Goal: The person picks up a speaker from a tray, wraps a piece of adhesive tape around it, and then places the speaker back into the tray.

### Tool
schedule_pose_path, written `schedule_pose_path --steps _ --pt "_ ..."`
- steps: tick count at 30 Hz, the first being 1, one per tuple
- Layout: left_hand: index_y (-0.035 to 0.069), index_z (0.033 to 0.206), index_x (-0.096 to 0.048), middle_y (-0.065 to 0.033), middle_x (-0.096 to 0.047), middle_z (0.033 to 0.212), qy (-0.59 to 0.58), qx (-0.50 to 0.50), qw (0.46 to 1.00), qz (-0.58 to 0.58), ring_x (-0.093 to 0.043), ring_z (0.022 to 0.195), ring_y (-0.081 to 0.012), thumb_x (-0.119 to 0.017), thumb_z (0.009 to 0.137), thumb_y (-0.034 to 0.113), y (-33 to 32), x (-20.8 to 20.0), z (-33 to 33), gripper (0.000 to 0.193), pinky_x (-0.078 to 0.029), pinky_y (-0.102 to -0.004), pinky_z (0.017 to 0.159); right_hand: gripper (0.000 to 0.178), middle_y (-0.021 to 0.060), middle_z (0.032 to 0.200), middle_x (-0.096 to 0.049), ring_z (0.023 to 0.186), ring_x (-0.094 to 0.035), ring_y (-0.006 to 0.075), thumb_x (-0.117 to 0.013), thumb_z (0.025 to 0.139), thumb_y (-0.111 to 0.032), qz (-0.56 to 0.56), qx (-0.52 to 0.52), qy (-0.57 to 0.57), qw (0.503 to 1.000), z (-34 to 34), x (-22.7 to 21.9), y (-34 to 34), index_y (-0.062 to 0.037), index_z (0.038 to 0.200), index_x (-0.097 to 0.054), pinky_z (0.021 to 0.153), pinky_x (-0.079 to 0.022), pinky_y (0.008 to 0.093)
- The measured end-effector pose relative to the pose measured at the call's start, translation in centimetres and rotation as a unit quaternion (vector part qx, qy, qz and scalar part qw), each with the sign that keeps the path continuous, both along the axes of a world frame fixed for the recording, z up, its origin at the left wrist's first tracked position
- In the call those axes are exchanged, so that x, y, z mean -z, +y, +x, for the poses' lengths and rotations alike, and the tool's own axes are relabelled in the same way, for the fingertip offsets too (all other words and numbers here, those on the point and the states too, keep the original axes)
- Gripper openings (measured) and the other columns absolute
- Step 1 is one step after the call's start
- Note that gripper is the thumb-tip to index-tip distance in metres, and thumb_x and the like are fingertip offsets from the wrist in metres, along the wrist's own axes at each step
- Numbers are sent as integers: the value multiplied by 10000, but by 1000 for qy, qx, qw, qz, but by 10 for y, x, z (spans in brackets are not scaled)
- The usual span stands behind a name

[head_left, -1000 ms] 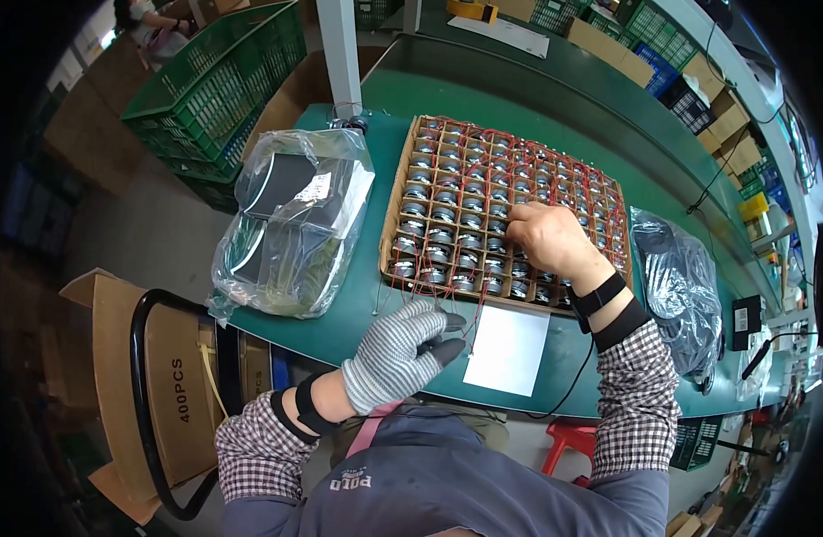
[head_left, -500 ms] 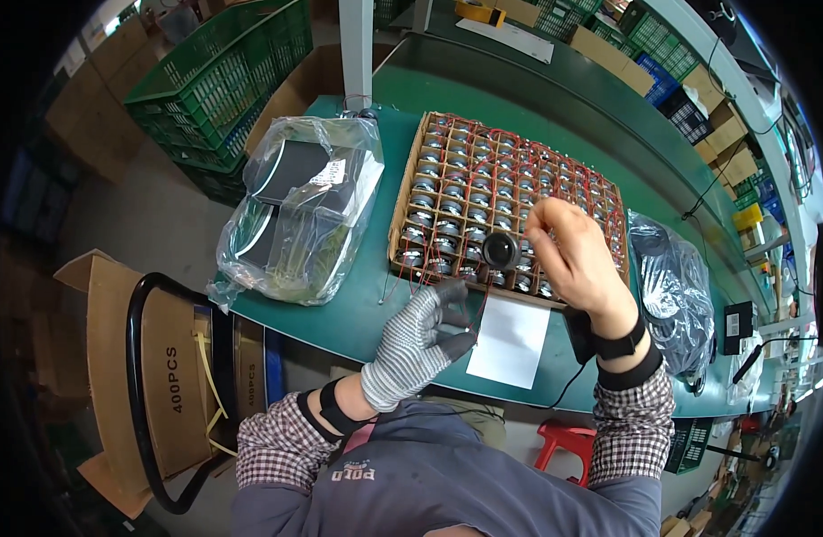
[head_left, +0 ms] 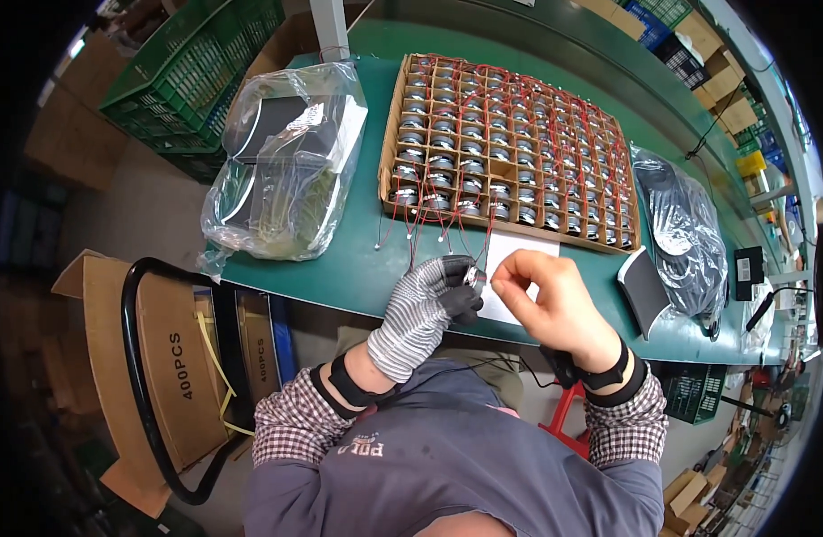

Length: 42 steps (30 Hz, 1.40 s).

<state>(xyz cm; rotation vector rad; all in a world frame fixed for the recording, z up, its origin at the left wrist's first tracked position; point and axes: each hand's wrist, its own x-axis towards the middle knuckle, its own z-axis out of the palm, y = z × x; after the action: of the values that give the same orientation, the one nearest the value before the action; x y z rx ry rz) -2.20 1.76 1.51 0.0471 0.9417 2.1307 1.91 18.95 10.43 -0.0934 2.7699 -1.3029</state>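
Observation:
My left hand [head_left: 418,311], in a grey striped glove with dark fingertips, grips a small round speaker [head_left: 475,279] between thumb and fingers, just above the bench's front edge. My bare right hand [head_left: 554,300] is at the speaker's right side, its thumb and forefinger pinched together. Whatever lies in that pinch is too small to make out. Beyond both hands stands a divided cardboard tray [head_left: 510,224] holding rows of similar speakers with red and black wires. Some wires with white plugs hang over its front edge. A white paper sheet [head_left: 522,243] lies partly beneath my right hand.
A clear plastic bag [head_left: 286,192] with dark panels lies left of the tray. To the right are another bagged bundle [head_left: 684,237], a dark curved panel [head_left: 644,291] and a small black box [head_left: 749,273]. Green crates [head_left: 192,85] and a cardboard carton [head_left: 165,376] stand at the left.
The speaker has gone from my right hand, above the tray's front, into my left hand's grip. My right hand has come down and nearer. The view has shifted, showing the dark curved panel.

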Motion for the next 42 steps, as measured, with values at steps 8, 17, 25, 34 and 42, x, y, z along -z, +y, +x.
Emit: schedule_pose_path --steps 8,17,25,34,42 --pt "-1 1149 -501 -135 -611 947 -40 -21 998 38 -612 854 -230 -627 835 124 -5 8 3 361 -504 -310 720 178 99 795 -630 751 -626 262 -681 733 -99 33 -197 29 979 35 18 6 -12 869 -606 659 -490 348" --pt "18 1126 -518 -177 -595 1021 -66 27 991 114 -606 874 -269 -629 837 177 -31 25 -8 348 -509 -342 721 296 125 1002 -631 951 -604 285 -737 651 -141 330 -70 174 925 64 61 41 -29 909 -644 841 -464 387" --pt "13 1110 -532 -214 -568 1078 -83 61 988 116 -599 854 -268 -622 837 168 -38 18 -12 326 -516 -326 708 218 59 851 -628 648 -598 151 -494 865 -107 -254 279 59 924 -16 6 111 6 1032 -576 549 -485 253" --pt "-27 1143 -521 -225 -559 1089 -58 35 995 74 -584 839 -230 -622 832 134 -31 13 -3 364 -514 -311 713 380 125 1020 -597 779 -613 201 -557 857 -139 -516 292 106 798 -142 2 123 42 1174 -451 731 -530 300" --pt "-31 1165 -522 -200 -574 1045 -28 28 999 10 -540 736 -172 -650 801 139 -28 5 -7 421 -480 -240 641 286 85 890 -637 748 -610 159 -658 783 -107 -110 233 60 964 -11 11 128 6 1033 -577 690 -488 263"
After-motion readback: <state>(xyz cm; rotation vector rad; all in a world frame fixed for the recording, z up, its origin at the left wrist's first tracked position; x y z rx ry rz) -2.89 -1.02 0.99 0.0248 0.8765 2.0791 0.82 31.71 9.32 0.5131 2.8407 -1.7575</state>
